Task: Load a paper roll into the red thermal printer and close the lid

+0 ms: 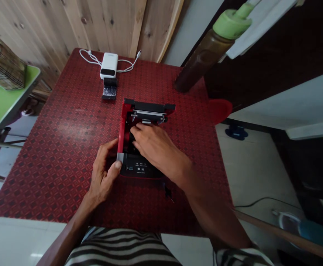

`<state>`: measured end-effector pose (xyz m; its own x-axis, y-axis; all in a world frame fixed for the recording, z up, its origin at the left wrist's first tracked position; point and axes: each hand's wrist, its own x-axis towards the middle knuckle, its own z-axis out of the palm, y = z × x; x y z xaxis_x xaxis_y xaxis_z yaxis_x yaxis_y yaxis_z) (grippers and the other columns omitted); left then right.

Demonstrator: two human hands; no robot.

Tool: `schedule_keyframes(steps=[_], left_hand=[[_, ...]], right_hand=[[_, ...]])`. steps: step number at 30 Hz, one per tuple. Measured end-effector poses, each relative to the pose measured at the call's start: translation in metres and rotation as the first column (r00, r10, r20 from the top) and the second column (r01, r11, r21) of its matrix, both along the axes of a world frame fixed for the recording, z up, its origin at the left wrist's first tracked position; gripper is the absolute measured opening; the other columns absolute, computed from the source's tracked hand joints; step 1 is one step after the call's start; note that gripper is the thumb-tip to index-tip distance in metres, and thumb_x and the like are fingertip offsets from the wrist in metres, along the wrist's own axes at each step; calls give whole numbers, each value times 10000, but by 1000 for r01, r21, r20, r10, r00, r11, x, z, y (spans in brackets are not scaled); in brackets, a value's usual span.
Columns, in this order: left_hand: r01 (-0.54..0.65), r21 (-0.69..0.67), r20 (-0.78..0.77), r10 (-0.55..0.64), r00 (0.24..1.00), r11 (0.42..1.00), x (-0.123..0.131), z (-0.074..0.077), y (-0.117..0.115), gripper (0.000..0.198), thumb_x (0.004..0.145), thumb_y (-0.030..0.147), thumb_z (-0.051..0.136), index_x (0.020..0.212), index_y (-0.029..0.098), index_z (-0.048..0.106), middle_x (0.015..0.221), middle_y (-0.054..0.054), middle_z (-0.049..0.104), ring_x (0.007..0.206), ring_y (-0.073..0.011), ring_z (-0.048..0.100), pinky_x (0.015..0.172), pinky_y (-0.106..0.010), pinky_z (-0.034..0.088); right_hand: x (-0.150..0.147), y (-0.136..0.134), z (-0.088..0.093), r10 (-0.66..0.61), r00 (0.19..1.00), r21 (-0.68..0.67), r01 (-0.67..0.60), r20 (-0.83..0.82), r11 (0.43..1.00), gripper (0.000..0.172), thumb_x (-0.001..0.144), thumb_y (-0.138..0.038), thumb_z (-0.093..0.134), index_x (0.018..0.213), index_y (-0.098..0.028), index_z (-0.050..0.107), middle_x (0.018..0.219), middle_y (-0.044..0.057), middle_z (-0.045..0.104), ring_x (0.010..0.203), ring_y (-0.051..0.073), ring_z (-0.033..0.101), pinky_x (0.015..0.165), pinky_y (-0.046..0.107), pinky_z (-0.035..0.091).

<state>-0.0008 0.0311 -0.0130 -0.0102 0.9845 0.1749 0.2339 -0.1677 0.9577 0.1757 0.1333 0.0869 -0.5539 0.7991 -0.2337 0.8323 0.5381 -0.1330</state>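
Observation:
A red and black machine that looks like a small label printer [135,168] rests on the table, its lid [150,107] raised at the back. My left hand [104,170] grips the printer's left side, the thumb pressed on the front left corner by the panel and the fingers along the side wall. Inside the open compartment, my right hand [155,146] has its fingers bent downward. Whatever those fingertips pinch or touch is hidden by the hand and the dark interior. A small dark object with a thin tip [168,193] lies in front of the printer.
The patterned red table [67,147] carries a white power bank [109,64] with a white cable and a short roll of black shiny film [109,88]. A tall brown bottle with a green cap [208,51] stands back right. A red stool [219,111] shows beyond the right edge.

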Motion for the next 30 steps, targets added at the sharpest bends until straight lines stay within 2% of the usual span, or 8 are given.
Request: schedule_keyframes(steps=[5,9,12,14,15,17,22,30], left_hand=[[0,6,8,0,1000,1000,1,3,1,570,1146,601,580,1607,269,627,1451,-99,726,1277,-299,698,1066,-468,568],[1,9,13,-1,1000,1000,1,5,2,554,1149,591,580,1607,283,635,1422,-85,739,1239,-284,716,1017,-441,598],[-3,1,-2,3,1000,1000,1,6,1,562,1152,599,569,1603,272,645,1401,-89,756,1187,-278,738,962,-425,623],[-12,9,0,12,1000,1000,1,6,1,566,1151,598,568,1598,260,651,1409,-95,762,1168,-275,752,949,-420,631],[-14,12,3,14,1000,1000,2,6,1,564,1152,591,569,1597,255,652,1420,-98,763,1172,-275,759,953,-420,634],[-15,14,7,15,1000,1000,2,6,1,555,1154,575,571,1596,249,651,1454,-102,763,1212,-283,765,984,-426,638],[-23,17,5,23,1000,1000,4,7,2,572,1147,579,561,1591,231,653,1489,-116,765,1270,-318,769,1018,-457,649],[-46,2,-27,47,999,999,3,6,2,595,1131,610,565,1566,219,667,1477,-119,773,1258,-319,755,1071,-490,628]], right_hand=[[11,-29,7,-19,993,279,51,-117,959,150,1077,-78,662,1120,-152,785,1099,136,836,1050,304,793,833,394,613],[46,-52,11,14,880,414,209,-475,886,108,1054,-131,745,1130,-194,789,1077,84,856,984,259,789,870,390,626],[82,-50,0,-105,649,297,478,-753,827,204,988,-268,883,1180,-276,814,1111,27,872,996,241,800,926,414,641],[100,-41,-20,-252,418,112,673,-873,731,267,927,-385,936,1157,-302,830,1107,18,873,992,251,807,919,446,651],[107,-35,-33,-275,280,18,730,-920,683,267,923,-430,916,1134,-297,822,1060,13,867,960,245,805,889,440,659],[113,-23,-62,-331,129,-134,734,-935,665,309,907,-488,888,1124,-286,803,1057,20,871,952,238,811,857,423,666],[100,-13,-112,-457,182,-271,598,-871,755,328,909,-523,817,1116,-273,767,1110,60,881,1033,258,829,920,442,664],[96,-20,-117,-482,320,-274,519,-816,809,291,923,-405,721,1174,-264,761,1164,75,882,1064,271,828,973,480,644]])
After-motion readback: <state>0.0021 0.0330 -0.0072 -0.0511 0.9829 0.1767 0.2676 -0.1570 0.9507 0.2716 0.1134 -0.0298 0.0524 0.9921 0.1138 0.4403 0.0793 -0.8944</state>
